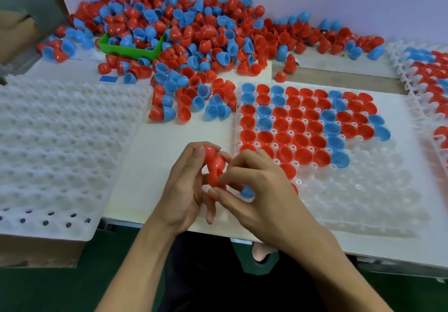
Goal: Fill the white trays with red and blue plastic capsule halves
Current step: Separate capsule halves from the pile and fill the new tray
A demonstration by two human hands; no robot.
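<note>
A nested stack of red capsule halves point(216, 166) sits low in the centre of the frame, the left hand point(186, 185) curled round it and the right hand point(257, 185) pinching its lower end. A blue half point(247, 191) peeks from under the right hand's fingers (who holds it, I cannot tell). Just right lies the half-filled white tray point(363, 190); the right hand covers its near-left corner. Empty stacked trays point(60, 141) fill the left, the loose pile point(194, 40) and a green bin point(131, 50) the top.

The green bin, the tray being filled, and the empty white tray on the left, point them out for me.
green bin point(131, 50): head view, on its front wall.
tray being filled point(358, 190): head view, on its bare near cups.
empty white tray point(60, 141): head view, on its bumpy middle.
</note>
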